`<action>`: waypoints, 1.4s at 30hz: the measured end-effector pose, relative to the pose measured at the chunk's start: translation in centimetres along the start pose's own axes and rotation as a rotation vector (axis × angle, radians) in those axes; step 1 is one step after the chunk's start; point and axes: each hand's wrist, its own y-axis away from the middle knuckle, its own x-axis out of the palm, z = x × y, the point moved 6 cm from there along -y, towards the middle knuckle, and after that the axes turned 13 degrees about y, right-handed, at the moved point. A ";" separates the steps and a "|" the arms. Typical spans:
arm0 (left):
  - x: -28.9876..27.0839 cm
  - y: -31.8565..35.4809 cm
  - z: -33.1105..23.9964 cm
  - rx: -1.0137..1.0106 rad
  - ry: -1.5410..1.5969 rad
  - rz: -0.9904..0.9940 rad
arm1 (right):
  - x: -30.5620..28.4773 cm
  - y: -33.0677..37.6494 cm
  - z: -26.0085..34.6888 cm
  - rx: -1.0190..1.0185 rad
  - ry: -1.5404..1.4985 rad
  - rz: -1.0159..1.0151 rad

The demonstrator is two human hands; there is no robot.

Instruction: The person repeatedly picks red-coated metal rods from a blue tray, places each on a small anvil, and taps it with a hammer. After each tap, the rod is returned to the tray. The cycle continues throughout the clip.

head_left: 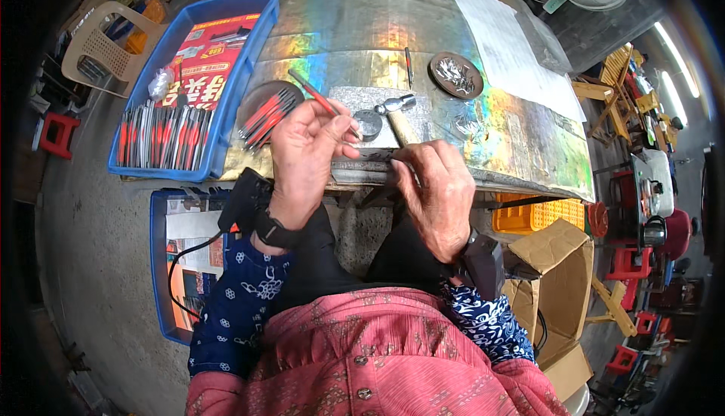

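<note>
My left hand (pixel 302 155) is raised over the table's near edge, its fingers closed around a slim red-and-dark stick-shaped tool (pixel 321 99) that slants up to the left. My right hand (pixel 438 189) rests at the near edge with thumb and forefinger pinched together; whatever lies between them is too small to make out. Just beyond my right fingers lies a hammer (pixel 402 125) with a metal head and a pale wooden handle. To its left sits a round dark metal block (pixel 368 124). Another slim tool (pixel 408 67) lies farther back.
A round dish (pixel 257 93) at left holds several red-and-dark tools; a brown dish (pixel 458 87) holds small metal pieces. A blue tray (pixel 249 61) stands far left, packed with similar tools. White sheets (pixel 513 46) cover the right side. A cardboard box (pixel 563 288) stands at lower right.
</note>
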 end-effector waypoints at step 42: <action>2.6 -1.3 -1.1 0.471 -0.778 0.103 | -4.7 -0.3 -3.1 0.338 -0.252 -0.017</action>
